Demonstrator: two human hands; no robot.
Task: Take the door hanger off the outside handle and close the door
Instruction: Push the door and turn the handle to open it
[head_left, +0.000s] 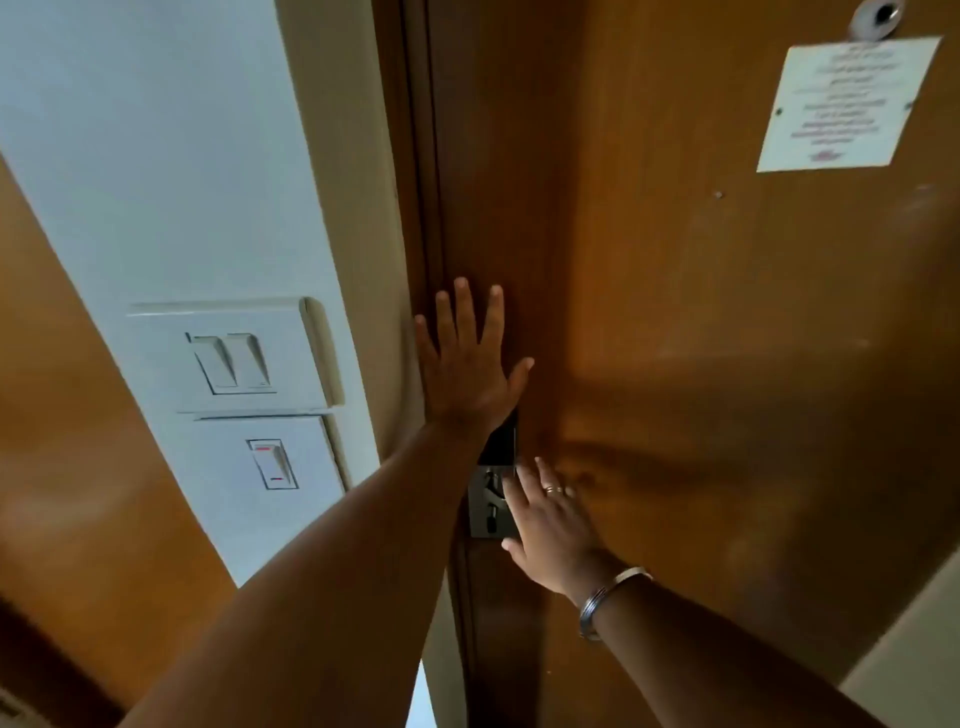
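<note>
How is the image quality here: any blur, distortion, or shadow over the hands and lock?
Head view: wide-angle bending tilts the door and switches; the notice text is too blurred to read; arm shadows fall across the door beside the right hand; the left hand is fairly sharp; the lock plate is dim.

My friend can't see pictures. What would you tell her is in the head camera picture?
Two bare hands press flat on a brown wooden door: the left hand near its edge, the right hand lower, beside a metal lock plate. White light switches are on the wall to the left, and a paper notice hangs on the door.
</note>
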